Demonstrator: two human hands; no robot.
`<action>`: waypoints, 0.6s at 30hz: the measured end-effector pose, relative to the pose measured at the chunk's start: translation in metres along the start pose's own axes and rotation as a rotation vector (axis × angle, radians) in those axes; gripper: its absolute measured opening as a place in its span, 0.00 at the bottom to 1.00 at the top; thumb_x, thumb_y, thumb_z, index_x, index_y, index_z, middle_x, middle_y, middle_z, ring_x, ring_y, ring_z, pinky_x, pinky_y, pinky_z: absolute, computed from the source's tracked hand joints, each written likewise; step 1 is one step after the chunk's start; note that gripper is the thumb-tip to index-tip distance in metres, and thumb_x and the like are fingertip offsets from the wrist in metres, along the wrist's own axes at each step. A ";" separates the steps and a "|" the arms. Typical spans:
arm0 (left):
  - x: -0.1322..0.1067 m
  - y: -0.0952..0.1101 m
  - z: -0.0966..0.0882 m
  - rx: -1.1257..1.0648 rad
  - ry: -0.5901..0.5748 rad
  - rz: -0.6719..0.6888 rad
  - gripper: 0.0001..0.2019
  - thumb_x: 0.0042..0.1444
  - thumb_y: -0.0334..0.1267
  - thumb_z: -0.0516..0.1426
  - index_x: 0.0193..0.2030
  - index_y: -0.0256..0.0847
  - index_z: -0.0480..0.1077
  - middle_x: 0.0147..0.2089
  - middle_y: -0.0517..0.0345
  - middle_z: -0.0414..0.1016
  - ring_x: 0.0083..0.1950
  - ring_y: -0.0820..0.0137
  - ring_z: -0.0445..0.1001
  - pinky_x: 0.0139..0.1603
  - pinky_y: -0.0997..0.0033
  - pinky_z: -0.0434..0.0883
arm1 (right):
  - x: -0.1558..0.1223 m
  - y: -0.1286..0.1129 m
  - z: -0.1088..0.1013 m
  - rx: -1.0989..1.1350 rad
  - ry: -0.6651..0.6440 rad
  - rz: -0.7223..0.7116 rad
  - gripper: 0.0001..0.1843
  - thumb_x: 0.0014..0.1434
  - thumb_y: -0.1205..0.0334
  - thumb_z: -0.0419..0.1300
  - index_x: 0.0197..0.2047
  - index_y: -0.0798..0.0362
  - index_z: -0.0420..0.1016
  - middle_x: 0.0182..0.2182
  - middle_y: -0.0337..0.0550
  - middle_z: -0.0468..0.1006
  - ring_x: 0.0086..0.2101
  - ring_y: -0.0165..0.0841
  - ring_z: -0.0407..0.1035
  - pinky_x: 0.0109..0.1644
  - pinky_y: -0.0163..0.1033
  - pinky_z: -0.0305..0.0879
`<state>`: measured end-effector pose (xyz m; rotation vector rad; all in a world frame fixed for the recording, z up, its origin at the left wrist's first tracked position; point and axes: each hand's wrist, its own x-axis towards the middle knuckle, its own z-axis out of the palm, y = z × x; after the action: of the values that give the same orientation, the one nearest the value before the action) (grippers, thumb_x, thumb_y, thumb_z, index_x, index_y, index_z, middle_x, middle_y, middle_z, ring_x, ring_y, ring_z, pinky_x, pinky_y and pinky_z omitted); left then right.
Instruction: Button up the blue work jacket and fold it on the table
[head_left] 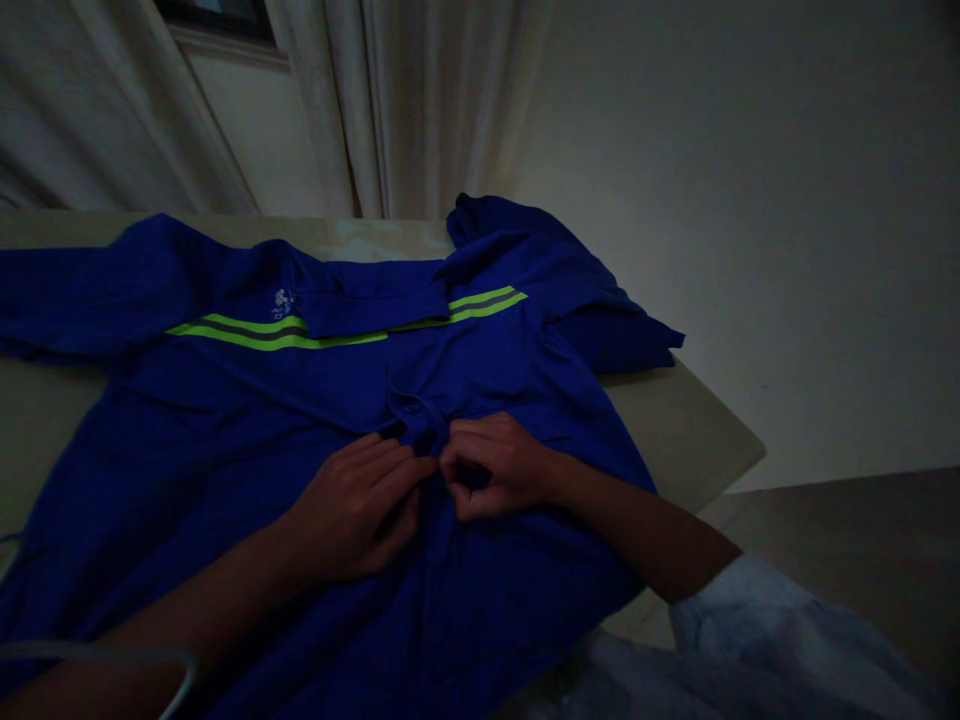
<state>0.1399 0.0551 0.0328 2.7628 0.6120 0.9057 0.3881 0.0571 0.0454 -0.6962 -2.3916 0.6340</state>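
A dark blue shirt (247, 430) with lime-green and grey chest stripes lies spread flat on a pale table (690, 420), collar toward the far side. My left hand (356, 505) rests on the shirt's front with its fingers pinched on the cloth of the placket. Right beside it, my right hand (491, 465) is curled, fingertips pinching the same strip of cloth at a button. Both hands meet at the shirt's centre line, below the collar opening. A button (412, 407) shows just above them.
Pale curtains (390, 100) hang behind the table, with a window frame at top left. A bare wall fills the right side. The table's right corner (754, 450) drops to a dark floor. One shirt sleeve (600, 330) bunches near that edge.
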 end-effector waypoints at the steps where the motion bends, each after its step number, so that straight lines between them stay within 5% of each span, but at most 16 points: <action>1: 0.000 -0.001 0.000 -0.019 -0.008 0.000 0.13 0.65 0.30 0.52 0.54 0.39 0.71 0.37 0.54 0.78 0.36 0.64 0.75 0.38 0.62 0.68 | 0.000 0.000 0.000 -0.007 0.002 0.003 0.06 0.55 0.68 0.63 0.37 0.50 0.71 0.31 0.35 0.74 0.28 0.28 0.66 0.32 0.33 0.58; 18: 0.002 -0.002 0.001 -0.205 -0.132 -0.103 0.07 0.72 0.35 0.52 0.49 0.43 0.70 0.39 0.56 0.77 0.39 0.66 0.74 0.41 0.62 0.67 | 0.001 -0.001 -0.001 -0.042 0.026 -0.080 0.04 0.59 0.67 0.61 0.38 0.50 0.72 0.30 0.36 0.73 0.28 0.29 0.66 0.32 0.35 0.58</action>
<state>0.1411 0.0576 0.0329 2.5582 0.5970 0.7142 0.3876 0.0568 0.0466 -0.6189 -2.4020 0.5401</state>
